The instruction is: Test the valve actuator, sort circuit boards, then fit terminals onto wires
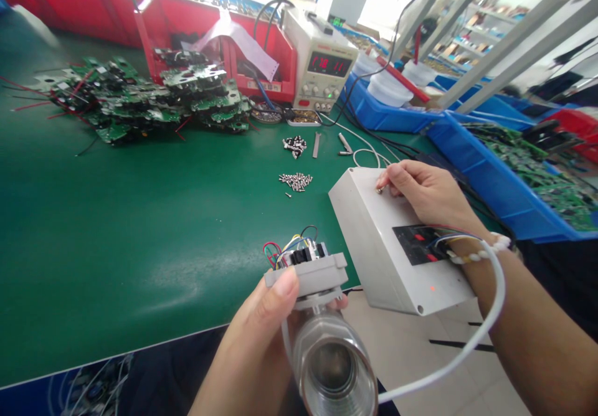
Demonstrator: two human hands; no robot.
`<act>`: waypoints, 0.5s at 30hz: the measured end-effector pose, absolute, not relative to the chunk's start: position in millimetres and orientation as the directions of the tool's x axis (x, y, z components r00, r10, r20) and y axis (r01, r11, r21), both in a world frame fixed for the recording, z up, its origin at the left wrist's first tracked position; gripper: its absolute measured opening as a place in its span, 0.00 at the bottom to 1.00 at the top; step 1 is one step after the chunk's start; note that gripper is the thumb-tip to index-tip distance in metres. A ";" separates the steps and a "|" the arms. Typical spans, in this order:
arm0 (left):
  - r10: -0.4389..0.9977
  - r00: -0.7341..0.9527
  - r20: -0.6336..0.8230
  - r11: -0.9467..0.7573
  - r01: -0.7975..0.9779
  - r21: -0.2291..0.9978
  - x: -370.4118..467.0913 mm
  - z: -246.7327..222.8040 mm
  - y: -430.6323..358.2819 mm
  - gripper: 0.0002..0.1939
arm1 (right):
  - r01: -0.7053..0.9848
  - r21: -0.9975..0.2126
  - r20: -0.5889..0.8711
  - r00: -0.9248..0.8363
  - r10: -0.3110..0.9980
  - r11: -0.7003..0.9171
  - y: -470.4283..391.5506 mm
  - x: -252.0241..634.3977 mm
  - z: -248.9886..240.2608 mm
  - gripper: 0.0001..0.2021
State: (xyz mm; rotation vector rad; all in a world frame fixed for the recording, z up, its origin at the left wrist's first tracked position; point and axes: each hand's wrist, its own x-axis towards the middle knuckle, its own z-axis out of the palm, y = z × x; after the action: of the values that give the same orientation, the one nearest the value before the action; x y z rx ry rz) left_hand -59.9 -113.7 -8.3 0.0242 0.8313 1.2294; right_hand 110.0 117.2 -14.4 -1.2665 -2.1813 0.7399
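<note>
Green bench top over pale tiled floor, stocked shelves in bright light behind.

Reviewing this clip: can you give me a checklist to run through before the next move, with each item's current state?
1. Left hand gripping the grey housing above the metal fitting: ok.
2. Right hand fingertips at the small metal knob on the grey box: ok; whether they press it, cannot tell.
3. Grey box fully supported by the green table: not ok; its near end overhangs the edge.
4. Red light on the box lit: ok.
5. Wires seated in the black terminal block: cannot tell; partly hidden.
6. Screw pile apart from the box: ok.
</note>
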 end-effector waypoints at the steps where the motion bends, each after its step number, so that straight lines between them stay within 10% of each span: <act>1: 0.834 0.084 -0.546 0.375 -0.812 0.447 -59.5 -8.8 -113.5 0.21 | 0.611 -0.673 0.153 -0.437 0.887 0.417 117.4 110.1 -14.7 0.32; 10: 0.855 -0.462 -0.234 0.140 -0.229 0.963 -73.8 -38.0 -82.5 0.23 | 0.611 -0.661 0.158 -0.456 0.876 0.437 119.1 111.5 -15.3 0.35; 15: 0.827 -0.561 -0.030 0.404 0.557 0.726 -103.6 -36.1 -73.2 0.23 | 0.582 -0.678 0.166 -0.475 0.864 0.450 119.3 111.2 -16.1 0.34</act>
State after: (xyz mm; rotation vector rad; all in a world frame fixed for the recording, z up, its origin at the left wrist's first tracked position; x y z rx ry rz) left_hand -103.6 -73.2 -36.1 1.1893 2.2800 0.9593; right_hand 111.2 119.3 -16.1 -1.2086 -2.2070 0.7551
